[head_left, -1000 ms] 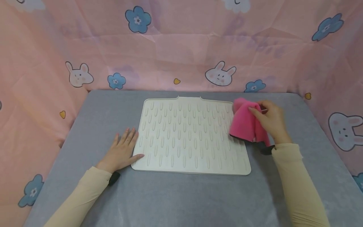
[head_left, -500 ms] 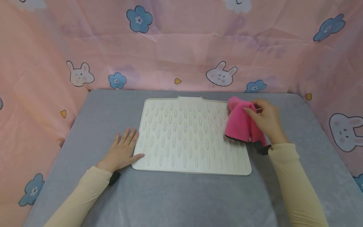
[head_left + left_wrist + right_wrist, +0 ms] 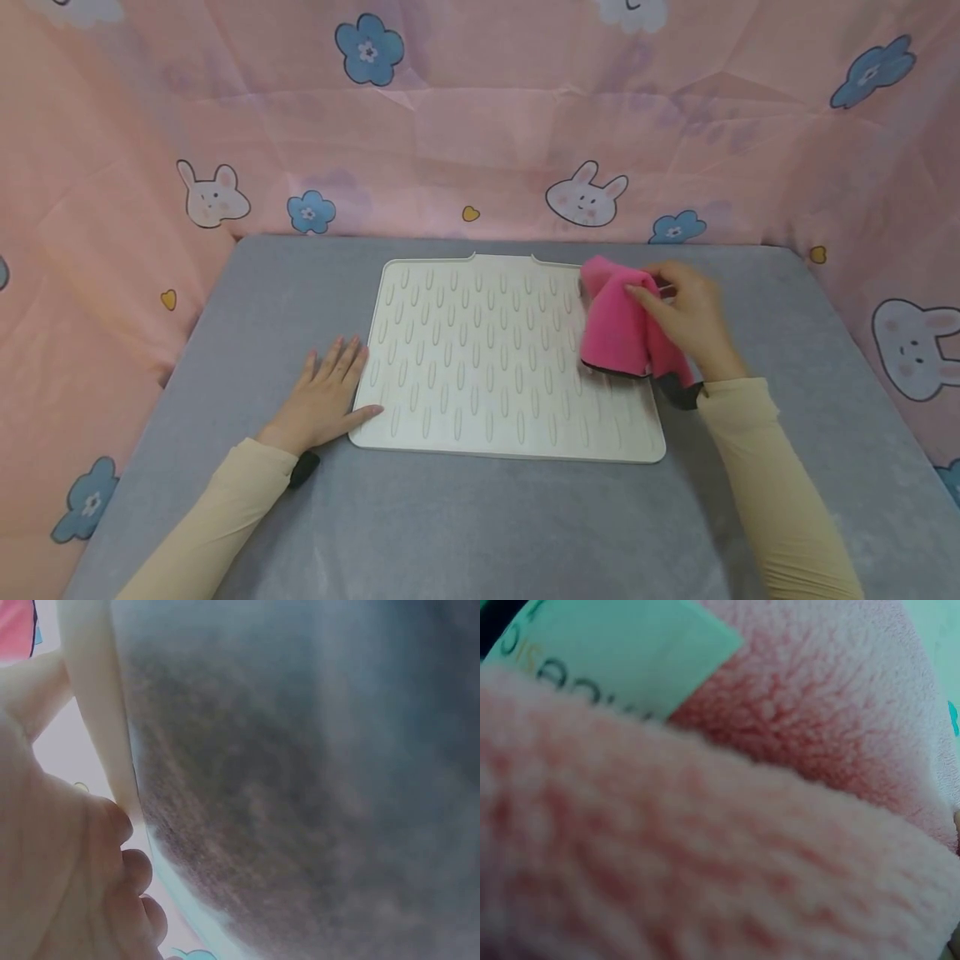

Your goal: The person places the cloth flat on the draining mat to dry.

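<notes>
A cream mat [image 3: 487,333] with rows of raised oval ridges lies on the grey table. My left hand [image 3: 318,396] rests flat by its left side, fingers straight and thumb over the rim. In the left wrist view that hand [image 3: 60,840] is beside the pale mat edge [image 3: 101,705]. Over the mat's right part, my right hand [image 3: 690,312] pinches a bright pink plush cloth [image 3: 615,329] with a dark edge; it hangs in folds. The fleecy cloth [image 3: 705,847] fills most of the right wrist view, with a white printed label [image 3: 622,652] on it.
The grey tabletop [image 3: 465,525] extends around the mat on all sides. A pink curtain [image 3: 465,125] printed with rabbits and blue flowers stands behind the table and along both sides.
My right hand has carried the pink cloth leftward, farther in over the mat's right part. The left hand and the mat have stayed in place.
</notes>
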`<state>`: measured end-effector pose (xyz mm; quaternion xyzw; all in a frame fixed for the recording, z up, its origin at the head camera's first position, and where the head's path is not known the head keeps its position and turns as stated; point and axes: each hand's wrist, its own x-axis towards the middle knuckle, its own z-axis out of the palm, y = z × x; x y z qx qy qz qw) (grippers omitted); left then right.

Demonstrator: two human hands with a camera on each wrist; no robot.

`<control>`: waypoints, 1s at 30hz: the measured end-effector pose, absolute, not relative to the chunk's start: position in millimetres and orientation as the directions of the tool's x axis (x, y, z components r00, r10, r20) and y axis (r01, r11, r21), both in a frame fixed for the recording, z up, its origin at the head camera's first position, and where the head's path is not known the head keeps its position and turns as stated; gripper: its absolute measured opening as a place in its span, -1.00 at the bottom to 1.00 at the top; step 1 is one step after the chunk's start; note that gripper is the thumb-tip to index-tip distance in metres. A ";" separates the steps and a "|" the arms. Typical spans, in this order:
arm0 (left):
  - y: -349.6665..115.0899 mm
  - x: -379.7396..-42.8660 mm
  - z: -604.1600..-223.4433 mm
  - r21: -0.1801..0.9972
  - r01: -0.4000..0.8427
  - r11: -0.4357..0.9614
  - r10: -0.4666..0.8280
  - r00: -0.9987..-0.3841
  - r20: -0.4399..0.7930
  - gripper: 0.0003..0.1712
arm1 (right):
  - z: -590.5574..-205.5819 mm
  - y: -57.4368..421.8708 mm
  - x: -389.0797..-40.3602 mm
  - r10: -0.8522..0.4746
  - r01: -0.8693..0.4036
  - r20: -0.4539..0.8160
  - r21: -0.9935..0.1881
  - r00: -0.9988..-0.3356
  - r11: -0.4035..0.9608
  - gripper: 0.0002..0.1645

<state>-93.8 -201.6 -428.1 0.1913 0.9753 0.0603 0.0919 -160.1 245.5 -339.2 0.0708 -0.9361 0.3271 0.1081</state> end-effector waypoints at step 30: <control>-201.3 -94.2 -425.4 0.163 0.352 0.922 0.378 -0.910 -0.169 0.01 | -344.0 198.0 -165.3 -0.188 -0.327 0.284 -0.598 -0.940 0.731 -0.64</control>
